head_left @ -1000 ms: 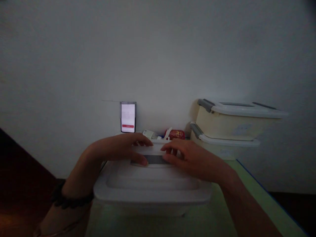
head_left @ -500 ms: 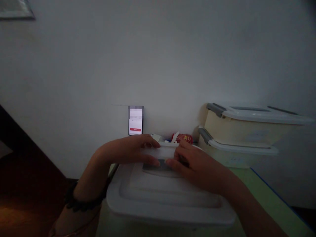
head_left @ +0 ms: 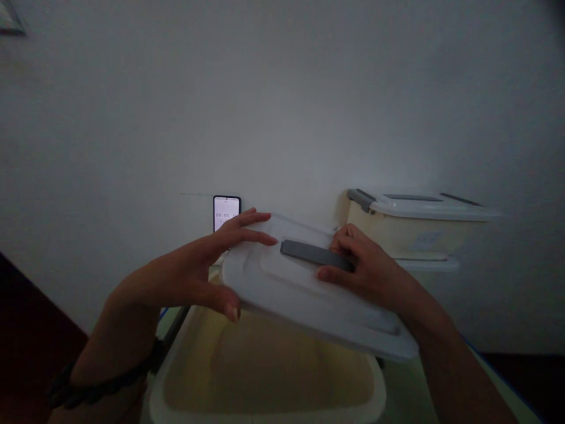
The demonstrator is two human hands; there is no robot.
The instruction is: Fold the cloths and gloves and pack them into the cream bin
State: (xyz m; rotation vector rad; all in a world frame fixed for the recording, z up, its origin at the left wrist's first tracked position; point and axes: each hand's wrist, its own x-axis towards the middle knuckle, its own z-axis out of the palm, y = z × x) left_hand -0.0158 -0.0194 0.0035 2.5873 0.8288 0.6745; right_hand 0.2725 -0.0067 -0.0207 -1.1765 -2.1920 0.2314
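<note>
A white plastic box lid [head_left: 304, 294] is tilted over an open pale storage box [head_left: 269, 417], its right end lower. My right hand [head_left: 362, 265] is closed round the grey handle [head_left: 309, 252] on top of the lid. My left hand [head_left: 207, 265] spans the lid's left end, fingers stretched over the top and thumb at the front corner. The box's interior shows below the lid, pale and dim; the lid hides its far part. A dark beaded bracelet is on my left wrist.
A lit phone [head_left: 226, 212] leans upright against the wall behind my left hand. Stacked lidded boxes [head_left: 388, 231] with grey latches stand at the right, by the wall. The green tabletop [head_left: 408, 383] has a blue edge. A framed object [head_left: 9, 20] hangs top left.
The lid has come up off the box and tilted, exposing the inside. My right hand has closed on its handle; my left hand has moved to its left end. The view has shifted.
</note>
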